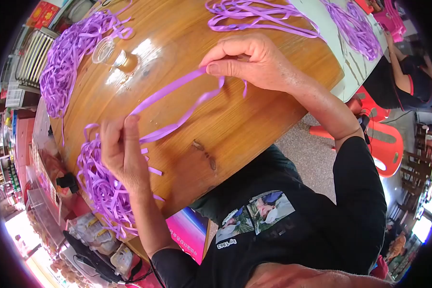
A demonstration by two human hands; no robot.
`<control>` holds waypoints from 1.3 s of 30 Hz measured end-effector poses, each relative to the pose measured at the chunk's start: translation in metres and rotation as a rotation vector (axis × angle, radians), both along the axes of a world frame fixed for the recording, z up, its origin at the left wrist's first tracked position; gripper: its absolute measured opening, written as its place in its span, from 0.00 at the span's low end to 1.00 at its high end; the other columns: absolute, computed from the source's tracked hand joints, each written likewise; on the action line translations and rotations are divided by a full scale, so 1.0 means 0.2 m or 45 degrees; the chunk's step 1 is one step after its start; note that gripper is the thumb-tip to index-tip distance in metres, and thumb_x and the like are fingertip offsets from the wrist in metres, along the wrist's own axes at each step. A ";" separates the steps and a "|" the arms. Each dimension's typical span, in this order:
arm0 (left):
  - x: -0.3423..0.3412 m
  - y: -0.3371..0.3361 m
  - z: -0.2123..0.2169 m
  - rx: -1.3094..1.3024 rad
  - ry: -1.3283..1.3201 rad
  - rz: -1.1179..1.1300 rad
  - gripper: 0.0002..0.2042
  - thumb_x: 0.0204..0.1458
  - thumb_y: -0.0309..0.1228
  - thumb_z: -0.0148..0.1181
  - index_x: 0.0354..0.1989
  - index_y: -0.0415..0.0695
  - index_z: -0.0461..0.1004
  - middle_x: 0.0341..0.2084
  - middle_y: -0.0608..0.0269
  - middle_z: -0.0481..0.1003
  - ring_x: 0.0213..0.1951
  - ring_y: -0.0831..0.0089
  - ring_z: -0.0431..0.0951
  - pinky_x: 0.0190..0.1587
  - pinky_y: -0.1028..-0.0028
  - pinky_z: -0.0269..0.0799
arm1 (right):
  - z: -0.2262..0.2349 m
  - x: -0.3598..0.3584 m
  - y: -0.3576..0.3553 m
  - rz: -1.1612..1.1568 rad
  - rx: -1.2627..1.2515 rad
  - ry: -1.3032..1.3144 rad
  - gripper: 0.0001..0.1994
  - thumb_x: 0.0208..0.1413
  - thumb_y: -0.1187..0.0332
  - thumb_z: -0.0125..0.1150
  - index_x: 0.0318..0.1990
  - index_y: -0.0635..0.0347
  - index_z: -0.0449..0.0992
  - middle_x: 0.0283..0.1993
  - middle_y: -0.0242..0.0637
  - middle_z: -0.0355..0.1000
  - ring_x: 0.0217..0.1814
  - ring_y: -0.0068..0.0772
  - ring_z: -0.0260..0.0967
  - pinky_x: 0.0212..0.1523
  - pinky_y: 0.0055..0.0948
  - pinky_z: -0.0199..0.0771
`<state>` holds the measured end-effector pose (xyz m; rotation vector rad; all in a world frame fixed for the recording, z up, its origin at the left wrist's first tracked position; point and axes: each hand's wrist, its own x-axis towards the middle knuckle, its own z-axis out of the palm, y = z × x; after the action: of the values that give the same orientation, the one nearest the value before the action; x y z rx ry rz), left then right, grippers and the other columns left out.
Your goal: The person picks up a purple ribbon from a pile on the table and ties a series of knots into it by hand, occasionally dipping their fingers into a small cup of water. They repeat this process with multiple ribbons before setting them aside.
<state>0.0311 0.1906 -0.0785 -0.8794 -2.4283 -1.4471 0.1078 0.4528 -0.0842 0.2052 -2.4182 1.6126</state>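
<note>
A length of purple ribbon point(165, 88) is stretched above the wooden table between my two hands. My right hand point(257, 62) pinches it between thumb and forefinger, and a short tail hangs below those fingers. The other end is in my left hand point(125, 156), whose fingers are closed and slightly smeared by motion. A second strand point(187, 115) of the ribbon sags beneath the first, looping from my right hand back toward my left. Just beside and partly behind my left hand lies a tangled pile of purple ribbon point(98, 185) with loose ends sticking out.
On the wooden table point(254, 125) stand a clear plastic cup point(103, 50) and a larger ribbon heap point(65, 72) at the far left. Long looped ribbons point(259, 17) lie at the back. Red stools point(386, 144) and another person point(403, 79) are off to the right.
</note>
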 end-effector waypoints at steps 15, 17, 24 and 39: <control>0.07 0.32 0.02 0.687 -1.260 -0.420 0.14 0.59 0.30 0.50 0.51 0.38 0.69 0.29 0.69 0.70 0.23 0.87 0.59 0.22 0.84 0.55 | -0.05 -0.10 -0.15 -0.141 0.683 0.877 0.08 0.45 0.69 0.63 0.35 0.55 0.75 0.27 0.30 0.68 0.34 0.31 0.69 0.34 0.31 0.64; 0.07 0.29 0.02 0.528 -1.148 -0.384 0.12 0.58 0.30 0.51 0.47 0.38 0.71 0.27 0.70 0.69 0.23 0.87 0.59 0.22 0.85 0.54 | -0.06 -0.09 -0.14 -0.173 0.636 0.829 0.07 0.45 0.68 0.63 0.33 0.55 0.74 0.27 0.29 0.68 0.34 0.31 0.68 0.34 0.32 0.63; 0.00 0.22 -0.04 -0.015 -0.536 -0.273 0.07 0.56 0.27 0.54 0.37 0.36 0.74 0.28 0.71 0.69 0.26 0.86 0.65 0.26 0.85 0.61 | -0.10 -0.10 -0.09 -0.071 0.572 0.809 0.07 0.43 0.68 0.63 0.31 0.54 0.74 0.27 0.28 0.67 0.35 0.31 0.67 0.36 0.31 0.63; 0.03 0.21 -0.09 0.466 -1.121 -0.148 0.05 0.54 0.25 0.56 0.36 0.36 0.75 0.18 0.77 0.66 0.17 0.90 0.56 0.19 0.86 0.48 | -0.13 -0.12 -0.12 -0.006 0.685 0.771 0.09 0.44 0.67 0.57 0.34 0.53 0.77 0.31 0.29 0.68 0.39 0.31 0.66 0.41 0.33 0.63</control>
<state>0.0380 0.2331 -0.0967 -0.3213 -2.4690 -2.6392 0.0840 0.4280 -0.1112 0.6651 -2.2708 0.7024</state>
